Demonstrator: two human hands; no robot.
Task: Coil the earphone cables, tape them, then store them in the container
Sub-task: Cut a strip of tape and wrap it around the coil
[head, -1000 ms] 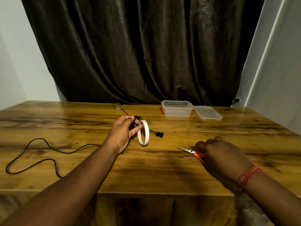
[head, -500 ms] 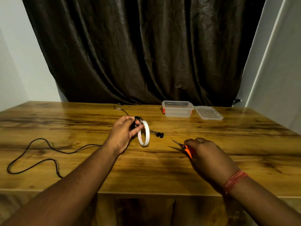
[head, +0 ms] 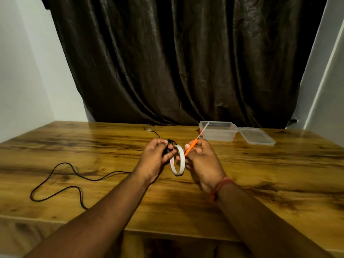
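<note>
My left hand (head: 155, 160) grips a small black coil of earphone cable (head: 170, 143) above the middle of the wooden table (head: 260, 183). A white tape roll (head: 178, 163) hangs upright just right of that hand, seemingly joined to the coil. My right hand (head: 202, 160) holds orange-handled scissors (head: 194, 144) close against the roll, blades pointing up and away. A second black earphone cable (head: 61, 180) lies loose on the table at the left. The clear plastic container (head: 217, 130) stands open at the back.
The container's clear lid (head: 256, 135) lies flat to the right of the container. A thin cable end (head: 150, 128) rests near the dark curtain at the table's back edge. White walls flank the curtain on both sides.
My right hand picked the scissors up from the table at the right and carried them left and up to the tape roll. My left hand stayed put with the coil.
</note>
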